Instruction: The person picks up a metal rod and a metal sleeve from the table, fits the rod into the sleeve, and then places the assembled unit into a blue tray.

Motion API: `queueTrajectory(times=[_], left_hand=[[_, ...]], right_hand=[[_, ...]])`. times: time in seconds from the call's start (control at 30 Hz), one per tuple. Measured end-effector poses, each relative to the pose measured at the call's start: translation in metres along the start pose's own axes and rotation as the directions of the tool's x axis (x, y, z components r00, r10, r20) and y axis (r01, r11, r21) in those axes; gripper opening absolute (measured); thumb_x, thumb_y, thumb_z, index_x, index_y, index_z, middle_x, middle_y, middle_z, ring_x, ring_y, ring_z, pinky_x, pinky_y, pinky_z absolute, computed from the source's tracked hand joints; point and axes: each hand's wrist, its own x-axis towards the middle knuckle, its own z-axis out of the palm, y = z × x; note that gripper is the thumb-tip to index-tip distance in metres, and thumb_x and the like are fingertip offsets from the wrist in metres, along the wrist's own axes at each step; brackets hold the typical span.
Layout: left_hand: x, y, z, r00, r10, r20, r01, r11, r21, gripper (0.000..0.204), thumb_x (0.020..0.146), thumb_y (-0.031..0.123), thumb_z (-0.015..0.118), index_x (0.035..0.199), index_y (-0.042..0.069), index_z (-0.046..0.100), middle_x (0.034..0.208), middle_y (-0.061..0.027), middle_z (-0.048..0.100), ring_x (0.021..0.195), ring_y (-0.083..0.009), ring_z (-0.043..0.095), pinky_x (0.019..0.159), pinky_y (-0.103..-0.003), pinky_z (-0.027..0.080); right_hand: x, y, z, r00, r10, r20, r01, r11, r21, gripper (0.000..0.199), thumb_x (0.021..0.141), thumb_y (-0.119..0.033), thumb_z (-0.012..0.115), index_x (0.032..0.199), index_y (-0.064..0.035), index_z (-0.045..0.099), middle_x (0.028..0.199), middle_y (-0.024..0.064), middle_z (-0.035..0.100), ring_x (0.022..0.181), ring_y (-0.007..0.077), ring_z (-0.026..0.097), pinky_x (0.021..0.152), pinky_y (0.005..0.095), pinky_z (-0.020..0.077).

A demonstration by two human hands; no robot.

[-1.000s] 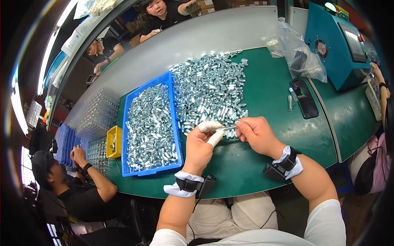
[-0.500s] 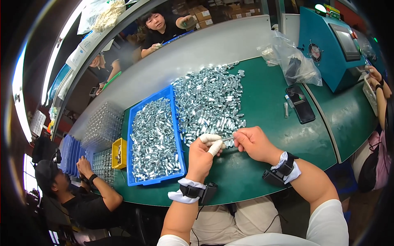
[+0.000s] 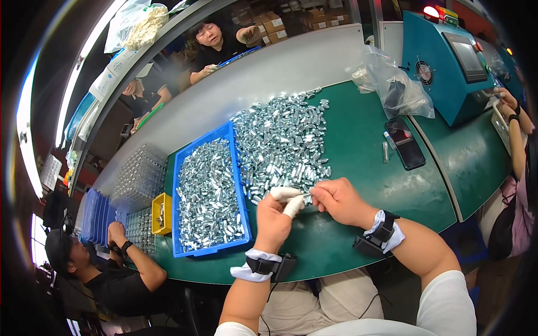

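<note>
My left hand (image 3: 274, 219), with white covers on its thumb and forefinger, pinches a small silver metal part, mostly hidden by the fingertips. From the right, my right hand (image 3: 343, 203) is closed on a thin metal rod (image 3: 306, 195) whose visible end meets the left fingertips. Whether the rod sits inside the part cannot be made out. Just beyond both hands spreads a loose pile of small silver metal parts (image 3: 283, 131). To the left stands a blue tray (image 3: 245, 227) filled with the same kind of parts.
A yellow bin (image 3: 162, 214) and clear stacked racks (image 3: 137, 176) stand left of the tray. On the right lie a black phone (image 3: 406, 147), a small tube (image 3: 385, 152) and a plastic bag (image 3: 412, 92), near a teal machine (image 3: 440, 67). Co-workers sit left, right and across.
My hands have drawn closer together, and less of the rod shows between them. The lamp on the teal machine has turned from green to red. The view has shifted slightly.
</note>
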Motion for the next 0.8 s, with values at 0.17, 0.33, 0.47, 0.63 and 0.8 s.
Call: queueTrajectory(times=[0.17,0.33,0.47,0.63,0.8], left_hand=[[0.006,0.019,-0.052,0.916,0.174,-0.361,-0.15,0.984,0.092,0.012,0.092,0.005,0.063,0.104,0.002,0.063,0.081,-0.0038,0.066,0.066,-0.0071,0.056,0.058,-0.02,0.043],[0.003,0.029,-0.069,0.801,0.254,-0.542,-0.164,0.964,0.21,0.02,0.092,0.008,0.064,0.11,0.001,0.063,0.085,-0.0037,0.066,0.066,-0.0068,0.055,0.058,-0.02,0.043],[-0.001,0.018,-0.038,0.953,0.163,-0.254,-0.077,0.945,0.319,0.028,0.089,0.01,0.069,0.115,0.002,0.062,0.09,-0.0047,0.066,0.069,-0.009,0.058,0.062,-0.023,0.046],[0.018,0.024,-0.011,0.984,0.113,0.141,-0.18,0.603,0.777,0.034,0.083,0.009,0.072,0.115,0.003,0.064,0.099,-0.0133,0.066,0.078,-0.0245,0.063,0.073,-0.034,0.051],[0.037,0.005,-0.008,0.908,0.27,0.321,-0.39,0.26,0.883,0.036,0.079,0.004,0.072,0.115,0.003,0.065,0.099,-0.0164,0.064,0.089,-0.0324,0.062,0.077,-0.037,0.051]], right_hand=[[0.004,0.003,-0.007,0.992,0.049,-0.117,-0.03,0.987,0.158,0.036,0.101,-0.022,0.049,0.074,-0.0017,0.061,0.062,-0.0005,0.058,0.057,0.0058,0.054,0.053,0.0234,0.0425],[0.002,0.002,-0.005,0.995,0.024,-0.095,-0.013,0.994,0.111,0.038,0.102,-0.025,0.049,0.074,-0.0018,0.061,0.061,-0.0009,0.057,0.058,0.0054,0.052,0.054,0.0231,0.0421],[0.003,0.006,-0.007,0.994,0.006,-0.11,0.006,0.994,0.107,0.038,0.102,-0.025,0.049,0.074,-0.0019,0.061,0.061,-0.0008,0.057,0.057,0.0054,0.052,0.053,0.0232,0.0421],[0.006,0.01,-0.007,0.992,0.033,-0.123,-0.022,0.995,0.096,0.038,0.102,-0.025,0.049,0.074,-0.0019,0.061,0.061,-0.0008,0.057,0.057,0.0058,0.052,0.053,0.0234,0.0423],[0.005,0.007,-0.006,0.99,0.08,-0.117,-0.067,0.991,0.113,0.036,0.101,-0.023,0.05,0.074,-0.0016,0.062,0.06,0.0008,0.058,0.056,0.0071,0.054,0.052,0.0247,0.0424]])
